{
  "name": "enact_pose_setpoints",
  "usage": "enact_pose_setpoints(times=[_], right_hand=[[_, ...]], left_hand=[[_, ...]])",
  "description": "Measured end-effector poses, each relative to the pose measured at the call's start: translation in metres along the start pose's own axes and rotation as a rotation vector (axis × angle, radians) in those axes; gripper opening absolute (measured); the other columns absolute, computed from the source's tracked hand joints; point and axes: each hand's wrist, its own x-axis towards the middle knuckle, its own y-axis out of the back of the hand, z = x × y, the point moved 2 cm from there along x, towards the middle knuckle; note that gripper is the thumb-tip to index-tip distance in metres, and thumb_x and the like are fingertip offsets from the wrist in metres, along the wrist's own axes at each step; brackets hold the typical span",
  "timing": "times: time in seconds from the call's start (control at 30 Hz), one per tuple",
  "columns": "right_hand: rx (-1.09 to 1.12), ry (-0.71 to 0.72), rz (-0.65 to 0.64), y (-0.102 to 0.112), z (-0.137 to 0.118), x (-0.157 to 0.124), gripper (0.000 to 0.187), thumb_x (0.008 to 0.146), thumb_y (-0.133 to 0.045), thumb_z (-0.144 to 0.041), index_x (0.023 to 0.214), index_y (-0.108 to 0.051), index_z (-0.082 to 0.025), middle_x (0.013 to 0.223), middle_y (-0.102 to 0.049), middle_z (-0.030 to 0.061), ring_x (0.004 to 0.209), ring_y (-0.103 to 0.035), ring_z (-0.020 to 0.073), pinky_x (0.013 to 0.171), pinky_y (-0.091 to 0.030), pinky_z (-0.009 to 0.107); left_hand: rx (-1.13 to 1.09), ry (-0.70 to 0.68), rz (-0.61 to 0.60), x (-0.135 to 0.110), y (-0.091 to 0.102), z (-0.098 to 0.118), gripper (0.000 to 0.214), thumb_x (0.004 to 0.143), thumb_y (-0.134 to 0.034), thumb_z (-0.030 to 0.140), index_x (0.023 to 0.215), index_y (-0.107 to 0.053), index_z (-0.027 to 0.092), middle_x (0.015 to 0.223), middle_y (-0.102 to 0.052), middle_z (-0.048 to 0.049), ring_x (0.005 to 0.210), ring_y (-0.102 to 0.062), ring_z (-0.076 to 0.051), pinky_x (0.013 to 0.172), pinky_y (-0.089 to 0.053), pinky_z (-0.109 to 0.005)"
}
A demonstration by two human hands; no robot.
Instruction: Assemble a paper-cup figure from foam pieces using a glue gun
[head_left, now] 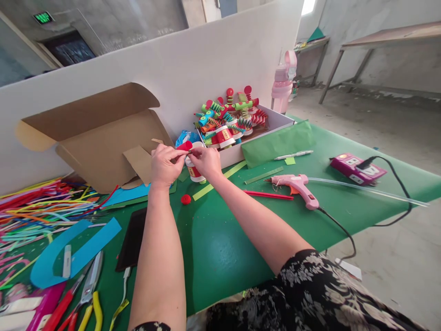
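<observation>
My left hand (167,164) and my right hand (207,162) meet fingertip to fingertip above the table's far part. A red paper tube (185,146) shows at my left fingers, which are closed on it. My right thumb and finger pinch at the same spot; what lies between them is too small to name. Just below and behind the fingers stands a white paper cup (195,173) with a red band, partly hidden by my hands. A small red disc-shaped roll (185,199) lies on the green table in front. Light green paper strips (203,192) lie beside the cup.
Behind, a box (234,155) holds several paper-cup figures (225,133). An open cardboard box (113,142) stands left, near pipe cleaners (44,207), scissors (92,280) and a black phone (132,239). On the right lie a pink glue gun (299,186) and a purple power strip (358,169).
</observation>
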Motion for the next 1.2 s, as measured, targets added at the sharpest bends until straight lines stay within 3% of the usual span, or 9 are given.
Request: enact_pose_setpoints(times=[0.4,1.2], right_hand=[[0.026,-0.033,-0.010,-0.0017,0.0010,0.0000,0.015,0.088,-0.063,-0.032,0.096,-0.074,-0.026,0.093,-0.077,-0.0007,0.097,-0.067,0.0200,0.104,-0.036,0.040],[0.036,-0.033,-0.009,-0.0033,0.0017,0.0001,0.012,0.087,-0.063,-0.028,0.092,-0.073,-0.025,0.087,-0.076,-0.0006,0.096,-0.067,0.0196,0.108,-0.032,0.041]], left_hand=[[-0.080,0.080,0.024,-0.0008,-0.0001,-0.0033,0.016,0.080,-0.061,0.027,0.079,-0.077,0.026,0.069,-0.070,-0.0013,0.076,-0.059,-0.022,0.076,-0.047,-0.037],[-0.047,0.079,-0.035,-0.0010,-0.0041,0.0006,0.016,0.075,-0.057,0.022,0.074,-0.073,0.026,0.069,-0.070,-0.0015,0.079,-0.060,-0.025,0.077,-0.046,-0.039]])
